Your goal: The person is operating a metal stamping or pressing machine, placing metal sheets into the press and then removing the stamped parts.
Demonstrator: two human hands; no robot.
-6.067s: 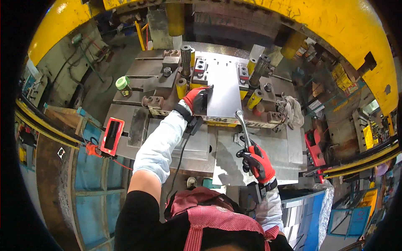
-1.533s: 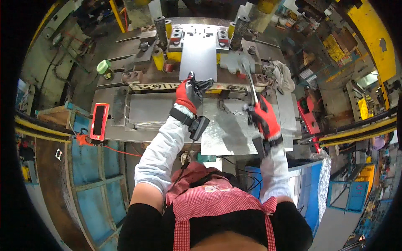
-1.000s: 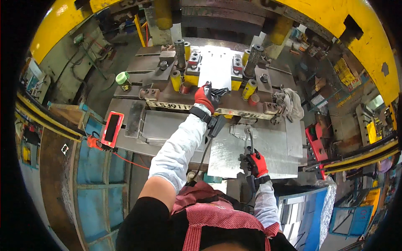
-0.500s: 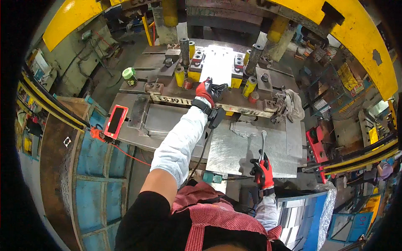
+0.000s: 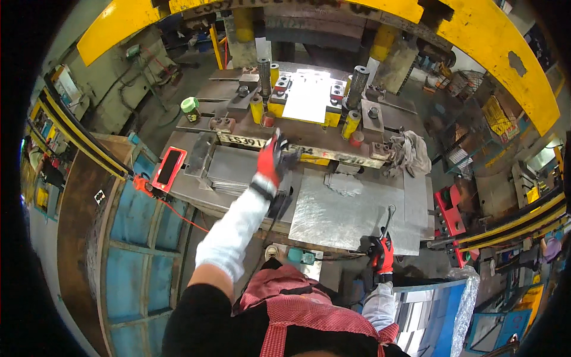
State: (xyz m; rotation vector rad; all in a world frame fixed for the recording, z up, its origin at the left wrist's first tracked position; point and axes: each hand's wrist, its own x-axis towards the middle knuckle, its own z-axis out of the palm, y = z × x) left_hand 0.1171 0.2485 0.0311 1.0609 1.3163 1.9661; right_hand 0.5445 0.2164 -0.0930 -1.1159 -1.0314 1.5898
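Observation:
My left hand (image 5: 273, 159), in a red and dark glove, hovers over the near edge of the press die. Its fingers look spread, though partly smeared by motion, and I see nothing in them. Beyond it, a bright flat sheet (image 5: 306, 98) lies on the die between the guide posts. My right hand (image 5: 382, 254), gloved alike, is closed around a slim metal tool (image 5: 388, 221) with a rounded, loop-like end pointing away from me. That tool stands over the near right part of a large metal plate (image 5: 339, 217); its exact kind is unclear.
Stacked metal sheets (image 5: 235, 169) lie left of the plate. A red-cased device (image 5: 169, 168) and a green-lidded container (image 5: 190, 109) sit farther left. A grey rag (image 5: 409, 153) hangs at the die's right end. A red control box (image 5: 450, 220) stands right; yellow-black bars flank both sides.
My left hand has drawn back from the bright sheet, toward me and slightly left. My right hand and its tool have shifted a little nearer and to the right. The view has tilted slightly.

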